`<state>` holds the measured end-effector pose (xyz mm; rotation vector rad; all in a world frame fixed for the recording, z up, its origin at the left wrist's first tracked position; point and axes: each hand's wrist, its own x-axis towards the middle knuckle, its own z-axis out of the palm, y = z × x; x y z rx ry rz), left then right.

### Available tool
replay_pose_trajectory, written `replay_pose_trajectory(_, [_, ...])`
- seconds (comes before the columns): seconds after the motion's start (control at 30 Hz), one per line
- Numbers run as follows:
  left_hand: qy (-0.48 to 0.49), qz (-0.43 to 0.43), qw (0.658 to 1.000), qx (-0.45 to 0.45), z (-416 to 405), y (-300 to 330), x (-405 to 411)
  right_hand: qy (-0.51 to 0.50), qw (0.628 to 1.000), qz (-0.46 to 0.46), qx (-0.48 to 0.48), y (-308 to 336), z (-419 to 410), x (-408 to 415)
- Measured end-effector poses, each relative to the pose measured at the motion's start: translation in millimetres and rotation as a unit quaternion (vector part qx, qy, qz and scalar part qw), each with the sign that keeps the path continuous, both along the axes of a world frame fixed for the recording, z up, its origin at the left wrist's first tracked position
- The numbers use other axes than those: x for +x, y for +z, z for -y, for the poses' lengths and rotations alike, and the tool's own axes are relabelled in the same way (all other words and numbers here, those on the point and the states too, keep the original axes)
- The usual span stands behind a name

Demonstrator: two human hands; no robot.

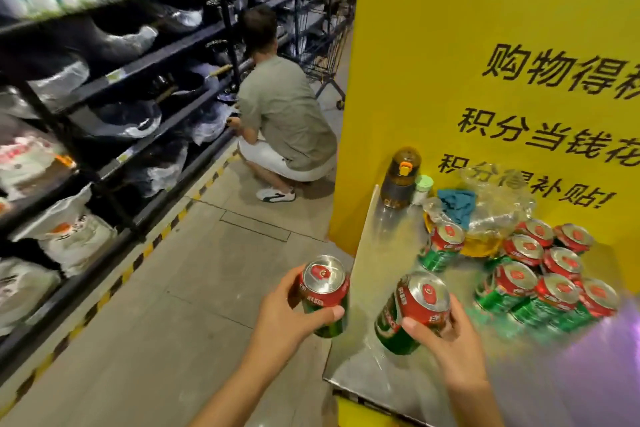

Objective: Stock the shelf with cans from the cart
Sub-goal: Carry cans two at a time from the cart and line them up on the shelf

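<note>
My left hand (284, 315) grips a red-and-green can (325, 291), held upright over the floor just left of the metal cart surface (381, 371). My right hand (446, 340) grips a second such can (412, 312), tilted, above the cart's left part. Several more cans (540, 274) stand clustered on the cart at the right, one apart (441, 250) nearer the middle. The dark shelf (114, 163) runs along the left side of the aisle.
A person in a grey shirt (284, 114) squats in the aisle by the shelf. A yellow sign panel (485, 45) rises behind the cart. A brown bottle (400, 180), a small white jar (423, 189), a blue cloth and plastic bags (495, 208) sit at the cart's back. A shopping trolley (325, 55) stands beyond.
</note>
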<state>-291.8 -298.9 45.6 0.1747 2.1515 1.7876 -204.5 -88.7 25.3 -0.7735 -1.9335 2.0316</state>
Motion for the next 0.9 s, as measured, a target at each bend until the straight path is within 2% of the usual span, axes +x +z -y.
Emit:
replay_pose_trajectory(0.17, [0.131, 0.007, 0.991, 0.038, 98.8, 17.9, 1.9, 0.113, 0.993, -0.031, -0.019, 32.7, 96.7, -37.8])
replay_pose_trajectory(0.4, [0.268, -0.023, 0.963, 0.002, 248.5, 30.4, 1.6, 0.241, 0.969, -0.048, -0.003, 50.2, 236.5, -89.1])
replay_pose_trajectory(0.57, [0.369, -0.036, 0.928, -0.014, 345.4, 36.3, 20.1, 0.336, 0.941, -0.04, -0.001, 46.7, 331.3, -114.2])
replay_pose_trajectory(0.73, [0.441, -0.043, 0.896, -0.031, 415.8, 38.7, 37.5, 0.408, 0.912, -0.04, -0.021, 46.6, 406.5, -127.4])
replay_pose_trajectory(0.9, [0.491, -0.053, 0.868, -0.043, 452.8, 38.2, 26.6, 0.454, 0.889, -0.043, -0.025, 49.0, 446.6, -161.8])
